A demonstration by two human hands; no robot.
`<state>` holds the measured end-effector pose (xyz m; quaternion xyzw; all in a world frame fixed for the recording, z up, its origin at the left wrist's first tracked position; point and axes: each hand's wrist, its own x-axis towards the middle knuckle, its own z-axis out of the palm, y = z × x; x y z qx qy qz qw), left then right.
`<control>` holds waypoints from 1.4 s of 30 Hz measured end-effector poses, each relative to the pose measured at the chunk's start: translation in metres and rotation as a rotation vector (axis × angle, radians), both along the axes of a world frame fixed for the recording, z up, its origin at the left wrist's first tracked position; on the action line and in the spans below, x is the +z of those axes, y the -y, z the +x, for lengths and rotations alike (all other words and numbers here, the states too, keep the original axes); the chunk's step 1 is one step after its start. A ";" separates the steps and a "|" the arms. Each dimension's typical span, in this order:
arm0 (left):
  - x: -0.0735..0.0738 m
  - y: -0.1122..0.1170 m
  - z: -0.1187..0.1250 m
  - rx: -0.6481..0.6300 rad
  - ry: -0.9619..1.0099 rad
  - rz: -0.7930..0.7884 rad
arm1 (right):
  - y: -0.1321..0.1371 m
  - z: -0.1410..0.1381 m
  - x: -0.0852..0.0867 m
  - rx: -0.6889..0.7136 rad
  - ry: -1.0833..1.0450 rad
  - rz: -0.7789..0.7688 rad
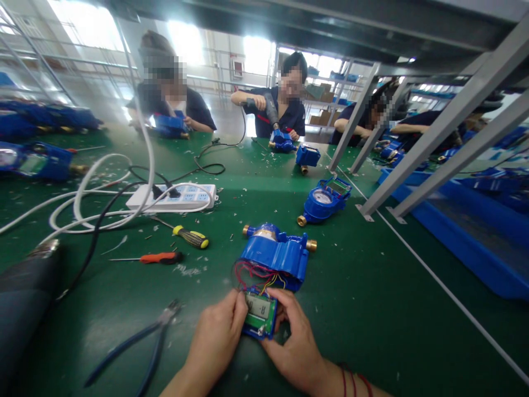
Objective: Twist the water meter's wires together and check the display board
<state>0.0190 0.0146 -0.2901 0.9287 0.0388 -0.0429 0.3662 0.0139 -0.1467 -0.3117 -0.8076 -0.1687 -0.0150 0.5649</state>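
A small green display board in a blue frame (260, 312) lies at the near edge of the green table (363, 286). My left hand (217, 337) grips its left side with closed fingers. My right hand (295, 342) pinches its right side. Red, yellow and blue wires (258, 274) run from the board into an open blue water meter body (276, 255) with brass ends, just beyond my hands.
Blue-handled pliers (136, 344) lie near left. An orange screwdriver (159, 257), a yellow-black screwdriver (190, 237) and a white power strip (173, 197) with cables sit left. More blue meters (324, 201) lie ahead. Grey frame legs (417, 154) and a blue tray (475, 242) stand right. Several people work opposite.
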 end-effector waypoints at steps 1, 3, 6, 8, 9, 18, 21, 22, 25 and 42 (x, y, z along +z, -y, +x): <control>0.001 -0.001 0.000 0.004 0.005 0.001 | 0.000 0.000 0.001 0.003 0.002 -0.004; 0.003 -0.004 -0.001 0.012 0.025 -0.001 | 0.000 -0.001 0.002 0.009 0.005 -0.012; 0.007 -0.008 -0.003 0.028 0.042 -0.003 | 0.001 -0.001 0.004 0.019 0.016 -0.031; 0.007 -0.009 -0.003 0.033 0.038 0.021 | 0.001 -0.002 0.004 0.014 0.025 -0.039; 0.007 -0.009 -0.003 0.031 0.031 0.036 | 0.001 -0.002 0.003 0.007 0.030 -0.040; 0.000 -0.009 -0.003 0.010 0.013 0.147 | -0.001 -0.003 0.002 -0.003 0.052 -0.052; -0.001 -0.008 -0.004 0.017 0.020 0.187 | 0.000 -0.003 0.003 0.006 0.062 -0.049; -0.001 -0.008 -0.005 0.014 0.028 0.197 | 0.000 -0.003 0.004 0.007 0.062 -0.045; 0.002 -0.011 -0.005 -0.002 0.068 0.183 | 0.000 -0.004 0.004 -0.006 0.044 -0.018; 0.008 -0.035 0.009 0.102 -0.080 -0.529 | 0.000 -0.006 0.002 -0.049 -0.184 0.067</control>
